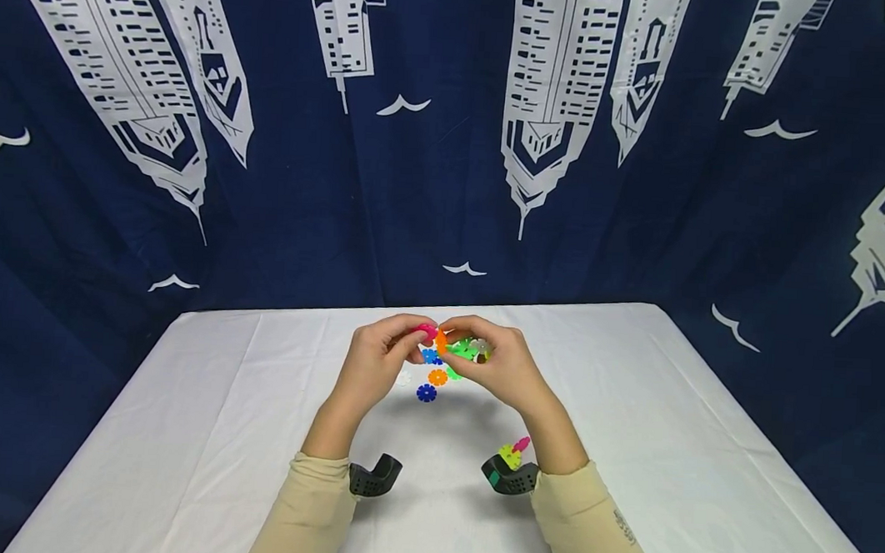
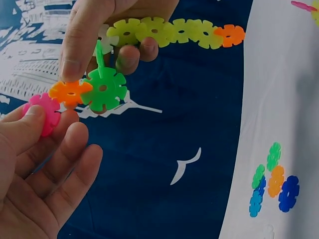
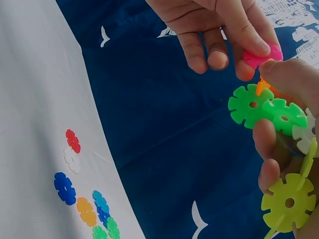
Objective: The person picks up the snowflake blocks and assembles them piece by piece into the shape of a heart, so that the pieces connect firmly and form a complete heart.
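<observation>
Dark blue cloth (image 1: 417, 183) printed with white buildings hangs behind a white tabletop (image 1: 239, 433), its near corners out of frame.

From left to right, we record the left hand (image 1: 382, 353) raised near the middle of the far edge, thumb and forefinger pinching a pink disc (image 1: 428, 332), the other fingers loosely spread. Below the hands, toward that edge, lie a white disc (image 1: 405, 378), a light blue disc (image 1: 428, 356), a dark blue disc (image 1: 426, 393), a loose orange disc (image 1: 437, 377) and green discs (image 3: 113, 228). The right hand (image 1: 494, 354) pinches the orange end disc (image 1: 441, 343) of a chain (image 2: 169, 31) of green, white and yellow discs, held off the tabletop. Farther right, well back from the far edge, rests a joined yellow and pink pair (image 1: 510, 456).

We judge the step in hand to be fitting pink to orange; the next move would call for aligned notches and an even push.

We cannot confirm whether those notches have engaged: fingertips cover the joint. The right hand hides part of the chain, a black wrist piece (image 1: 510, 475) overlaps the pair, and a red disc (image 3: 73, 141) shows clearly only from the right wrist.
</observation>
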Available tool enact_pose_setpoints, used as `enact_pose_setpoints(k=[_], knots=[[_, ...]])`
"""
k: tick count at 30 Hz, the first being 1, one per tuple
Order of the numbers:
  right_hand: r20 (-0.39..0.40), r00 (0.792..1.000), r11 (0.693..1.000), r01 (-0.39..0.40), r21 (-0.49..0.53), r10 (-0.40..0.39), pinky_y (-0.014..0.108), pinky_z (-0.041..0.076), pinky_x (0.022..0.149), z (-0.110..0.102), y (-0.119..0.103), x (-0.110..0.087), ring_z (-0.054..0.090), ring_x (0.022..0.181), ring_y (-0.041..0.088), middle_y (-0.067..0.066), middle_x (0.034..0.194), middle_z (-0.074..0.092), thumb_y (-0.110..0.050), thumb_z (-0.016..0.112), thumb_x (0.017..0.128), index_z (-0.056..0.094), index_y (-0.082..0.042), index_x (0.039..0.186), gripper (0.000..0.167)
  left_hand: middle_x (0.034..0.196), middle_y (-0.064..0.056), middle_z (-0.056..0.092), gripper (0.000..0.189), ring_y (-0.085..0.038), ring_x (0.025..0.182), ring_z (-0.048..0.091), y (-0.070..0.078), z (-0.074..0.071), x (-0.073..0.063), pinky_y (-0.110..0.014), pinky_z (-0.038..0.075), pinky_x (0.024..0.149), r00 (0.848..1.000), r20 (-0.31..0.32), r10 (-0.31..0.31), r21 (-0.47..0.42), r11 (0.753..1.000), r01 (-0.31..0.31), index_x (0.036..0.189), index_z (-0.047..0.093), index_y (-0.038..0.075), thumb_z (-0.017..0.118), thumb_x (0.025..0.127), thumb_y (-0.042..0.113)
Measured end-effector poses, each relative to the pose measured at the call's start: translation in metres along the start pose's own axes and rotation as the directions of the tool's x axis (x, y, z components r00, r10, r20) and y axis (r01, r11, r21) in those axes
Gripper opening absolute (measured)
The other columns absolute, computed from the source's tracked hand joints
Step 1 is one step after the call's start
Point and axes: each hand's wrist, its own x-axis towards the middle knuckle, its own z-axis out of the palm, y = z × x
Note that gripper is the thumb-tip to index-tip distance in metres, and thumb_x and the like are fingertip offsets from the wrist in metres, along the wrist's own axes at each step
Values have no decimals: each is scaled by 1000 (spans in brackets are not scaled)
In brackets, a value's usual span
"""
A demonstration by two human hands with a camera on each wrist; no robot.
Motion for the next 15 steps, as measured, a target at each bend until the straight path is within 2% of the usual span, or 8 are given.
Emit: enact_pose_setpoints(k=[9,15], knots=[[0,1000,999,31,-41,-31,31,62,79,0,-1,-1,71,97,20,7,116,74,-8,80,83,72,-9,120,38,84,-2,66,22,-11,63,58,2,1,0,-19,52,59,993,8,117,138,983,-117,114,74,14,65,95,7],[-20,999,998,25,-55,-26,29,60,84,1,-2,0,72,101,24,7,116,75,-10,82,82,73,-7,118,37,79,0,64,22,-8,62,55,1,3,0,-18,46,55,986,-18,165,193,968,-159,113,74,14,66,94,7]])
